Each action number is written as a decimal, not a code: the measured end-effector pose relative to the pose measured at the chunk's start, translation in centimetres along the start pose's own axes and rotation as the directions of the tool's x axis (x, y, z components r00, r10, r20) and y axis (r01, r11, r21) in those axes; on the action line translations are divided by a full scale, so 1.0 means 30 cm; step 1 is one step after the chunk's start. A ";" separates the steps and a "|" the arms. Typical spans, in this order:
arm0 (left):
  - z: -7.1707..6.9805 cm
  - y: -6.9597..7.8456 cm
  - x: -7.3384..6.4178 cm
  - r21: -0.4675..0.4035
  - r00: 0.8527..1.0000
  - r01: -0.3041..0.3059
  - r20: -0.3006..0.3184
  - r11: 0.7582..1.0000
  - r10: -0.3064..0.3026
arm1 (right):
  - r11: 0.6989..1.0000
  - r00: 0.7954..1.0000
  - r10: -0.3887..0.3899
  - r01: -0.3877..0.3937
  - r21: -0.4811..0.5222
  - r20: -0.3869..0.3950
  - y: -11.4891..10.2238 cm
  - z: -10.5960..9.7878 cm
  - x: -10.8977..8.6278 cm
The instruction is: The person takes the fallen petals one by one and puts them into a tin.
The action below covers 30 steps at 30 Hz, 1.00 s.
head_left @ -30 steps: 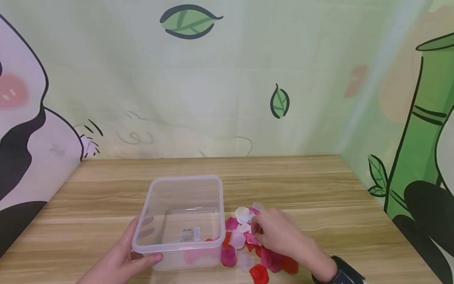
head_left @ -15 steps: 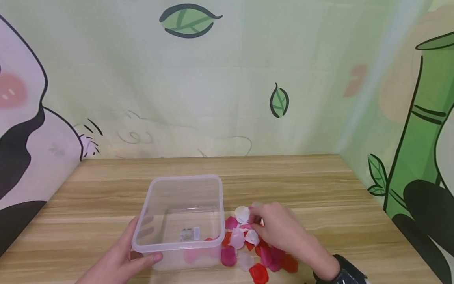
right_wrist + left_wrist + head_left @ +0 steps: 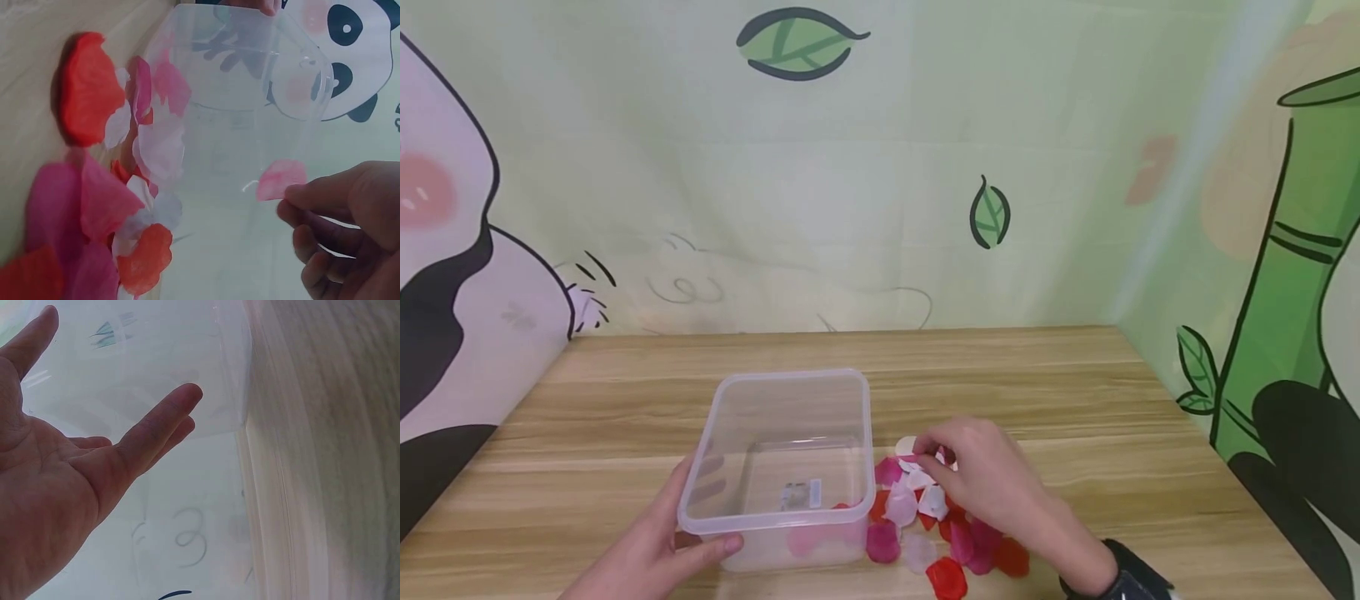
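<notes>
Across the back and both sides hangs a pale green backdrop [image 3: 850, 167] printed with leaves, a bamboo stalk and panda figures. Below it spreads the wood-grain worktop [image 3: 1037, 375]. Near its front edge, a little left of centre, stands a clear plastic container [image 3: 790, 522], open at the top; pink and a touch of red show low down through its front wall. At its left front corner is the left hand [image 3: 658, 542], its thumb along the front just under the rim and its other fingers spread wide against the left side. Opposite, to the right of the container, the right hand [image 3: 988, 475] is above the far end of a pile of petals [image 3: 933, 502], with a black wristband [image 3: 1116, 577] round the wrist. The pile, in red, magenta, pink and white, lies loose on the worktop just beside the container's right wall, some petals overlapping. Smallest of all, a single pink petal [image 3: 281, 180] is pinched narrowly between the right thumb and fingers, clear of the pile and outside the container
</notes>
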<state>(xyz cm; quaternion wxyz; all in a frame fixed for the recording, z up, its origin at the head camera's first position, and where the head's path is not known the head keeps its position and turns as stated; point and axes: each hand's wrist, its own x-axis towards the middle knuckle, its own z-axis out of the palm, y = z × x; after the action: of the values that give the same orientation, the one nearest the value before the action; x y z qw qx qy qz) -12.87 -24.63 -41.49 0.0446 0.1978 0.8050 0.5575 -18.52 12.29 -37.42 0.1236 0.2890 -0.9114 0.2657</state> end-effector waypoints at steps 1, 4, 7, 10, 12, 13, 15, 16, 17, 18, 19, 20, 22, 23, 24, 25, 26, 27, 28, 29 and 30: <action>0.000 0.000 0.000 -0.001 1.000 0.001 0.001 1.000 -0.001 | 1.000 0.999 -0.026 0.026 0.000 -0.033 -0.002 0.002 0.001; -0.003 -0.002 0.001 0.004 1.000 -0.006 0.003 1.000 0.006 | 0.996 0.989 -0.087 0.090 0.026 -0.122 -0.010 0.007 0.001; -0.002 -0.007 -0.001 0.015 1.000 -0.016 -0.005 1.000 0.016 | 0.990 0.976 -0.112 0.127 0.065 -0.187 -0.022 0.007 -0.001; 0.000 -0.017 -0.004 0.026 0.999 -0.051 -0.006 0.998 0.052 | 0.984 0.968 -0.120 0.145 0.100 -0.220 -0.036 0.004 -0.002; 0.000 -0.023 -0.004 0.027 0.998 -0.069 -0.003 0.997 0.069 | 0.981 0.965 -0.121 0.152 0.119 -0.231 -0.044 0.002 -0.001; 0.000 -0.026 -0.005 0.029 0.997 -0.075 -0.001 0.997 0.075 | 0.979 0.963 -0.128 0.161 0.124 -0.239 -0.048 0.003 0.000; -0.001 -0.025 -0.005 0.029 0.998 -0.064 -0.004 0.998 0.064 | 0.973 0.954 -0.151 0.189 0.131 -0.258 -0.053 0.005 0.002; -0.001 -0.023 -0.005 0.029 0.998 -0.063 -0.004 0.998 0.064 | 0.969 0.948 -0.169 0.210 0.133 -0.272 -0.055 0.006 0.004; -0.002 -0.020 -0.005 0.029 0.999 -0.052 -0.004 0.998 0.052 | 0.964 0.941 -0.184 0.229 0.133 -0.284 -0.057 0.007 0.006; -0.003 -0.017 -0.004 0.024 0.999 -0.040 -0.003 0.999 0.040 | 0.959 0.934 -0.202 0.250 0.132 -0.296 -0.059 0.008 0.008; -0.004 -0.014 -0.004 0.021 0.999 -0.033 -0.002 0.999 0.033 | 0.953 0.926 -0.221 0.271 0.132 -0.306 -0.061 0.009 0.011; -0.005 -0.010 -0.003 0.019 1.000 -0.024 -0.001 1.000 0.024 | 0.947 0.919 -0.238 0.292 0.136 -0.313 -0.064 0.009 0.014; -0.006 -0.006 -0.002 0.019 1.000 -0.019 -0.001 1.000 0.019 | 0.935 0.909 -0.269 0.326 0.142 -0.320 -0.071 0.008 0.019; -0.007 -0.004 -0.002 0.020 1.000 -0.013 -0.003 1.000 0.013 | 0.930 0.905 -0.279 0.338 0.145 -0.321 -0.074 0.008 0.022; -0.006 -0.003 -0.002 0.025 1.000 -0.016 -0.005 1.000 0.016 | 0.924 0.901 -0.292 0.352 0.147 -0.322 -0.076 0.008 0.025; -0.005 -0.003 -0.002 0.032 1.000 -0.019 -0.008 0.999 0.019 | 0.920 0.897 -0.303 0.364 0.148 -0.322 -0.079 0.009 0.027; -0.005 -0.002 -0.002 0.037 1.000 -0.020 -0.012 0.999 0.020 | 0.915 0.893 -0.315 0.375 0.145 -0.323 -0.081 0.011 0.030; -0.003 -0.002 -0.003 0.037 1.000 -0.022 -0.015 0.999 0.023 | 0.912 0.889 -0.324 0.384 0.144 -0.323 -0.083 0.012 0.033; -0.002 -0.001 -0.003 0.035 1.000 -0.020 -0.017 0.999 0.021 | 0.908 0.884 -0.336 0.396 0.139 -0.325 -0.085 0.015 0.037; -0.001 0.000 -0.003 0.032 1.000 -0.013 -0.019 0.999 0.014 | 0.903 0.879 -0.349 0.408 0.135 -0.325 -0.087 0.018 0.040; 0.000 0.001 -0.003 0.030 1.000 -0.002 -0.019 1.000 0.003 | 0.898 0.875 -0.360 0.419 0.134 -0.325 -0.089 0.020 0.043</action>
<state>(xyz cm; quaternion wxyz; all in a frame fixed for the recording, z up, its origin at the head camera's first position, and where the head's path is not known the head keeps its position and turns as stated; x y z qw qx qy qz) -12.79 -24.66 -41.48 0.0333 0.1941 0.8135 0.5472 -18.03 9.51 -36.34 0.2783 0.4356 -0.7742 0.3651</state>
